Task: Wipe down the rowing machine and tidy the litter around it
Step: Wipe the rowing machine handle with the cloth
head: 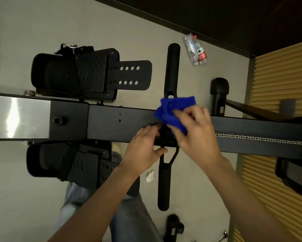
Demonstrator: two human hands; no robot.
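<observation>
Rowing machine (103,123) runs flat across the middle of the view, dark beam from 9 to 3 o'clock. Right hand (195,130) is clamped on a bunched blue microfiber cloth (174,112), pressing it onto the beam right where the pull handle (171,81) crosses it. Left hand (143,147) sits just at 8 o'clock of that, fingers loosely curled against the beam's near edge and the handle's bracket, thumb touching the handle; not gripping anything that I can see. Going outward: drive chain (262,138) trails off at 3 o'clock, footrests (87,74) at 10 and 8 o'clock. Litter on the floor (33,28): a crushed plastic water bottle (196,49) at 1 o'clock, a crumpled white tissue (150,175) at 6 o'clock beside the handle's near grip.
</observation>
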